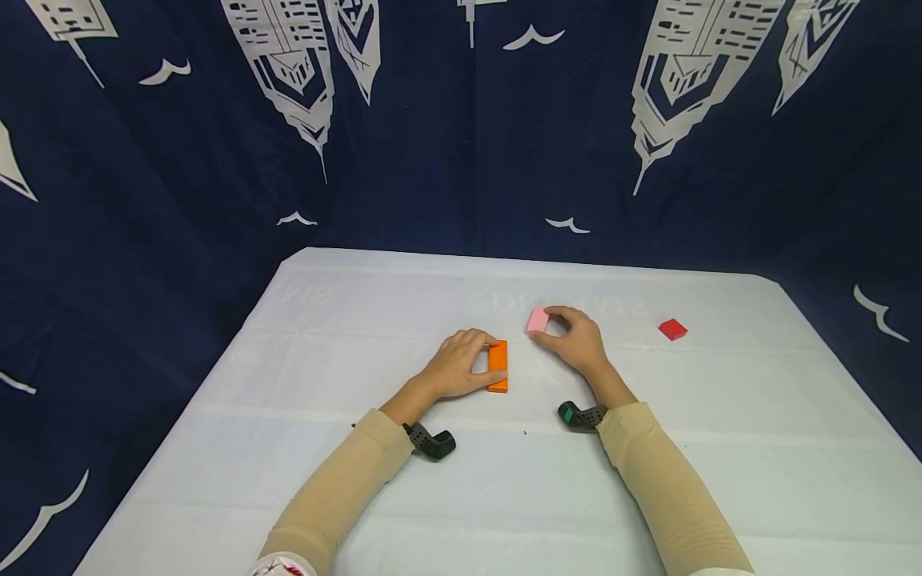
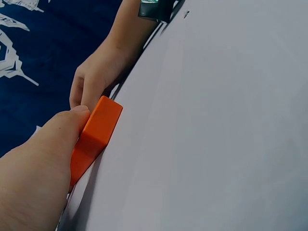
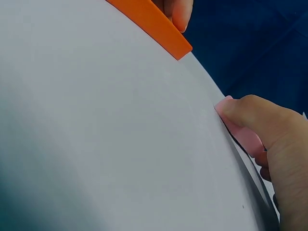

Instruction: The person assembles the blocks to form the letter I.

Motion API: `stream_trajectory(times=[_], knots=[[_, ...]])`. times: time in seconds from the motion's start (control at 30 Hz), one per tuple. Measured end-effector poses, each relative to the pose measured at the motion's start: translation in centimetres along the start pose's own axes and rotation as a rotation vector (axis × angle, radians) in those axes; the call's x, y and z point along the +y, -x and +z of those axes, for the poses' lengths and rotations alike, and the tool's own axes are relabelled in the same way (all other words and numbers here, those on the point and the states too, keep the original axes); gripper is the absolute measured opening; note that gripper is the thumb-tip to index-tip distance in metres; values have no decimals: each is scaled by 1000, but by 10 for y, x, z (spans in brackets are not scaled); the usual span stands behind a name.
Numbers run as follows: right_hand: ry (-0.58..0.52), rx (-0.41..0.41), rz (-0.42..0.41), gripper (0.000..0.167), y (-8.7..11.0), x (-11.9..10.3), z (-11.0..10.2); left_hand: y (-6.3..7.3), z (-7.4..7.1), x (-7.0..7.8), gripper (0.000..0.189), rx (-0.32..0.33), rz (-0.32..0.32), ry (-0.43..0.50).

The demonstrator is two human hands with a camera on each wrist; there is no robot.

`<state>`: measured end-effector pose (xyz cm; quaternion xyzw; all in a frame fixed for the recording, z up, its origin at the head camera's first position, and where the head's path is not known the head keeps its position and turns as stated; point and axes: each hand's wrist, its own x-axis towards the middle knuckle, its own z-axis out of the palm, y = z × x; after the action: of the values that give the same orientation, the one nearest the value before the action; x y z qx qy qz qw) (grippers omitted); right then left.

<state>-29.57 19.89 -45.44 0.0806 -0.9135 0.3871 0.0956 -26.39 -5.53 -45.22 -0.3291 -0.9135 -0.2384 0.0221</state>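
Observation:
An orange rectangular block [image 1: 498, 360] lies on the white table, its long side pointing away from me. My left hand [image 1: 458, 364] holds it by its two ends, between thumb and fingers. To its right, a smaller pink block [image 1: 537, 320] is pinched between the thumb and fingers of my right hand [image 1: 576, 340]. A gap separates the two blocks. In the left wrist view the thumb presses the near end of the orange block [image 2: 98, 127]. In the right wrist view the thumb covers part of the pink block [image 3: 245, 137].
Farther right on the white table [image 1: 461, 496] lies a red block [image 1: 673, 329], apart from both hands. A dark blue cloth [image 1: 432, 160] with white prints hangs behind the table's back edge. Each wrist wears a dark camera strap.

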Motion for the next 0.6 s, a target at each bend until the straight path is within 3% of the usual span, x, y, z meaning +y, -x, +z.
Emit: stream_trajectory(times=[0.6], knots=[[-120,69,24,61,2,-2,-4,1,0,0,56,-11,-16,0]])
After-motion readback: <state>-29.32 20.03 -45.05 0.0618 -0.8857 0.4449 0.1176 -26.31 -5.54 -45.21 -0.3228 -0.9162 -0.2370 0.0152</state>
